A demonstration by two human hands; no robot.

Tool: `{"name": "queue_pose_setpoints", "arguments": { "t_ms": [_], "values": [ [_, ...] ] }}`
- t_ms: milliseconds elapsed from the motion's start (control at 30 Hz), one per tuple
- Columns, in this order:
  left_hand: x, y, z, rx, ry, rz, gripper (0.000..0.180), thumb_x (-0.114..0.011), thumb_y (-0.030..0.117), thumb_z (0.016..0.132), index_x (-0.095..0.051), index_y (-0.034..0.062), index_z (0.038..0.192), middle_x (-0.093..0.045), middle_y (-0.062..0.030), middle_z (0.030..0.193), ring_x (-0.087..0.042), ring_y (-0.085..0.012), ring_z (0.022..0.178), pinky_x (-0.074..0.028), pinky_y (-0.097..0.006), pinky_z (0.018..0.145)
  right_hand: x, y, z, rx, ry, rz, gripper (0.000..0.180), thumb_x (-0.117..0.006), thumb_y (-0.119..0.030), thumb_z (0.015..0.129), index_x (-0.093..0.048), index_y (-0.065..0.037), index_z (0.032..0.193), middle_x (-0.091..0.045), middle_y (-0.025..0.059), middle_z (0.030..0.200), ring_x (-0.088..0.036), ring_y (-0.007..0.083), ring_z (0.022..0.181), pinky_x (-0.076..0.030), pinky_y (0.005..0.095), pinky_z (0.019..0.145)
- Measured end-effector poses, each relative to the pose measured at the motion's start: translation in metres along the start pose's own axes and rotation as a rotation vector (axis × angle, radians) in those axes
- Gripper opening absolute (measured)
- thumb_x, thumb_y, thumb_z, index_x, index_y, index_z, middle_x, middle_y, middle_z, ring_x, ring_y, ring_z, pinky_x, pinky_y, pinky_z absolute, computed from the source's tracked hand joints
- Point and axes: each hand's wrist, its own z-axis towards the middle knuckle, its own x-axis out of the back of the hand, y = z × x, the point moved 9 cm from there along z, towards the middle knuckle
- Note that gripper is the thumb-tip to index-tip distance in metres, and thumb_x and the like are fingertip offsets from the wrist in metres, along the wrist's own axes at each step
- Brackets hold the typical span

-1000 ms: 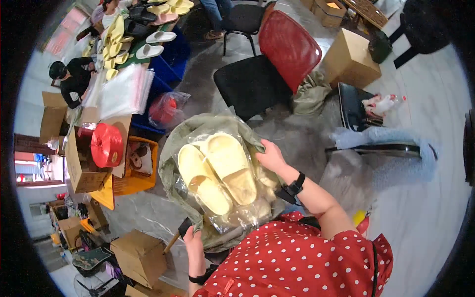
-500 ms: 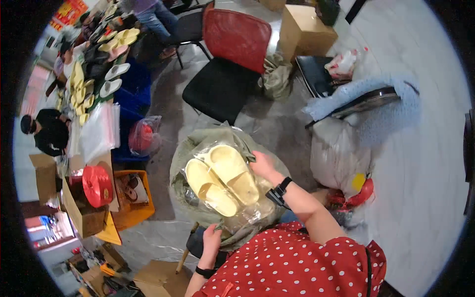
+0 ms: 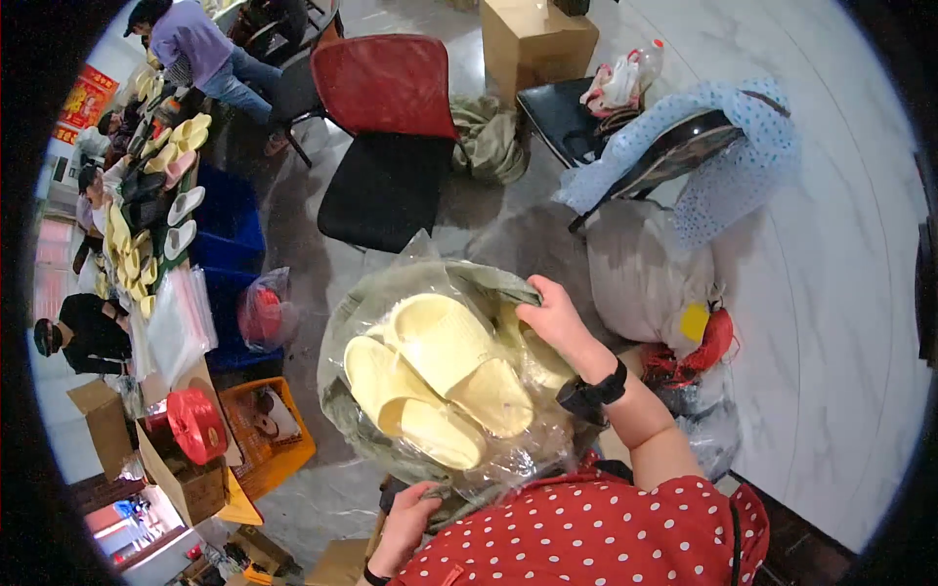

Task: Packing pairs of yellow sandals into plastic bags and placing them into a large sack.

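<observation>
Two pale yellow slippers (image 3: 442, 337) lie side by side in a clear plastic bag (image 3: 420, 250), on top of the contents of an olive-green woven sack (image 3: 337, 405). Part of another yellow slipper (image 3: 543, 359) shows beside them at the right. My right hand (image 3: 559, 320) is closed on the sack's far right rim. At the near side, my left hand (image 3: 410, 520) pinches the rim close to my body. What lies deeper in the sack is hidden.
Ahead stands a chair (image 3: 381, 186) with a red back and black seat. On the right are a chair draped in blue dotted cloth (image 3: 738, 190) and a full pale sack (image 3: 645, 278). At left, an orange crate (image 3: 293, 430) and blue bins (image 3: 230, 220) flank a worktable with slippers; several people are there.
My right hand has pulled the sack's rim to the right, uncovering part of another slipper. The sack and bagged slippers look closer. The view has shifted, and my left hand still grips the near rim.
</observation>
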Motion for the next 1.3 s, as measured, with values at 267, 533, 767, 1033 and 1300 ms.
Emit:
{"name": "queue_pose_setpoints", "arguments": {
  "t_ms": [267, 533, 767, 1033, 1300],
  "values": [
    [-0.027, 0.012, 0.043, -0.150, 0.003, 0.229, 0.028, -0.055, 0.006, 0.086, -0.064, -0.0037, 0.111, -0.068, -0.0046, 0.091, -0.058, -0.0087, 0.082, -0.046, -0.024, 0.073, 0.042, 0.037, 0.022, -0.107, 0.062, -0.069, 0.030, -0.061, -0.006, 0.077, -0.059, 0.003, 0.105, -0.063, 0.0134, 0.084, -0.059, 0.0213, 0.078, -0.048, 0.0353, 0.075],
    [-0.094, 0.074, 0.058, -0.226, -0.054, 0.036, 0.033, -0.055, 0.010, 0.088, -0.063, -0.0028, 0.117, -0.067, -0.0032, 0.093, -0.057, -0.0089, 0.084, -0.047, -0.024, 0.076, 0.085, -0.018, 0.084, 0.045, -0.018, 0.095, 0.022, -0.061, -0.002, 0.076, -0.059, 0.003, 0.097, -0.061, 0.0044, 0.086, -0.055, 0.0116, 0.079, -0.045, 0.0270, 0.069],
    [-0.202, 0.104, 0.071, -0.350, -0.568, 0.318, 0.035, -0.055, 0.014, 0.089, -0.060, -0.0047, 0.118, -0.068, -0.0103, 0.102, -0.059, -0.0154, 0.095, -0.048, -0.030, 0.087, 0.132, -0.085, 0.111, 0.185, -0.070, 0.052, 0.013, -0.062, 0.000, 0.076, -0.057, -0.001, 0.088, -0.057, -0.0001, 0.077, -0.052, 0.0084, 0.072, -0.043, 0.0241, 0.064],
    [-0.249, 0.106, 0.081, -0.396, -0.701, 0.609, 0.033, -0.055, 0.016, 0.088, -0.062, -0.0003, 0.116, -0.069, -0.0148, 0.099, -0.062, -0.0197, 0.092, -0.048, -0.034, 0.086, 0.181, -0.081, 0.102, 0.133, 0.030, -0.077, 0.017, -0.065, -0.005, 0.075, -0.053, -0.001, 0.086, -0.052, 0.0022, 0.074, -0.047, 0.0112, 0.070, -0.041, 0.0286, 0.066],
    [-0.297, 0.084, 0.143, -0.435, -0.682, 0.880, 0.034, -0.055, 0.026, 0.088, -0.065, 0.0075, 0.115, -0.069, -0.0184, 0.096, -0.067, -0.0331, 0.092, -0.051, -0.042, 0.081, 0.317, 0.117, 0.101, -0.314, 0.422, -0.082, 0.052, -0.068, -0.013, 0.077, -0.054, 0.000, 0.126, -0.061, 0.0125, 0.106, -0.058, 0.0219, 0.088, -0.045, 0.0336, 0.079]
  ]
}}
